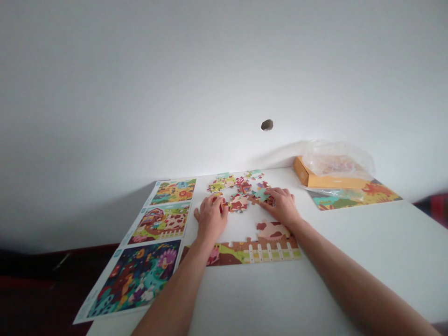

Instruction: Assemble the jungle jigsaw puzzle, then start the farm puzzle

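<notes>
My left hand (213,218) rests over loose puzzle pieces, thumb held apart and fingertips bent onto a red piece (221,204). Across from it, my right hand (284,205) has thumb and fingers spread around teal and brown puzzle pieces (261,194), touching them; its fingertips are partly hidden. Between the hands lies a brown-and-white piece (239,203). Closer to me is a joined strip of puzzle (271,251) with a white fence, and a cow section (272,230) attached above it. My left forearm covers part of the strip's left end.
More loose pieces (224,182) lie near the wall (224,93). On the left, a printed sheet (117,254) shows three pictures, including a farm scene. At the back right, an orange box (317,178) sits under a clear plastic bag (339,158), beside a colourful picture card (376,196).
</notes>
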A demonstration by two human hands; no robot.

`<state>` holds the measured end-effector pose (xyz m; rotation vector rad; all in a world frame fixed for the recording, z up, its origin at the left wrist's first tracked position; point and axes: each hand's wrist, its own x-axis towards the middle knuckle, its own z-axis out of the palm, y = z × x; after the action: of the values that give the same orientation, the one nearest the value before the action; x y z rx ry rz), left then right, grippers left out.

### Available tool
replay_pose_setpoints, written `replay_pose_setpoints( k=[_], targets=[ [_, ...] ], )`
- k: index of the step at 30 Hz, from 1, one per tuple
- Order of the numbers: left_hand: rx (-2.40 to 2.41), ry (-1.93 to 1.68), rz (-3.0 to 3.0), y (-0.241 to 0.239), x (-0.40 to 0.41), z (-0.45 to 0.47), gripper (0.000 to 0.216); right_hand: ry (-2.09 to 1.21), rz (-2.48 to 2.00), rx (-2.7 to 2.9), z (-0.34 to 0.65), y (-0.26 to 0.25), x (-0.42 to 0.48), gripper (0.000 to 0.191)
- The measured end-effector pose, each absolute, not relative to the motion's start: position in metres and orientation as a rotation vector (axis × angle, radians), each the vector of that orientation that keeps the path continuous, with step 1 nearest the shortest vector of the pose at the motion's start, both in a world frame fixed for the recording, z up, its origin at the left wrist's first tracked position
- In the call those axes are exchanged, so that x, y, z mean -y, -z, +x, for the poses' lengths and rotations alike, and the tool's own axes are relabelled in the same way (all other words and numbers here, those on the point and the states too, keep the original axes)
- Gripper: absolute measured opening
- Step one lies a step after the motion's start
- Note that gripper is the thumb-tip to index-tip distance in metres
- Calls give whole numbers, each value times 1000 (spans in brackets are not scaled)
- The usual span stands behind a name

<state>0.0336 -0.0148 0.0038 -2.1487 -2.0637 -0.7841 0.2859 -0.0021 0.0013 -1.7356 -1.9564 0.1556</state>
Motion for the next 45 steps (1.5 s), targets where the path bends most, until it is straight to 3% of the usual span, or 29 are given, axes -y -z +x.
replay_pose_setpoints(
  k=[11, 18, 26, 38, 45],
  targets=[
    [1746, 587, -2566, -8, 27, 42, 50, -191, -1703, 1968, 285, -3, -3, 32],
    [1808, 593, -2503, -6, 23, 41, 42, -186, -1688, 1967, 286, -5, -1, 30],
    [1810, 639, -2465, -1, 20, 39, 38, -185, -1723, 2003, 287, -6, 3, 50],
    [1817, 680, -2441, 2, 18, 39, 41, -243, -1604, 2067, 287, -1, -2, 43],
    [1849, 675, -2402, 2, 17, 39, 41, -184, -1677, 2045, 290, -14, 6, 54]
  ],
)
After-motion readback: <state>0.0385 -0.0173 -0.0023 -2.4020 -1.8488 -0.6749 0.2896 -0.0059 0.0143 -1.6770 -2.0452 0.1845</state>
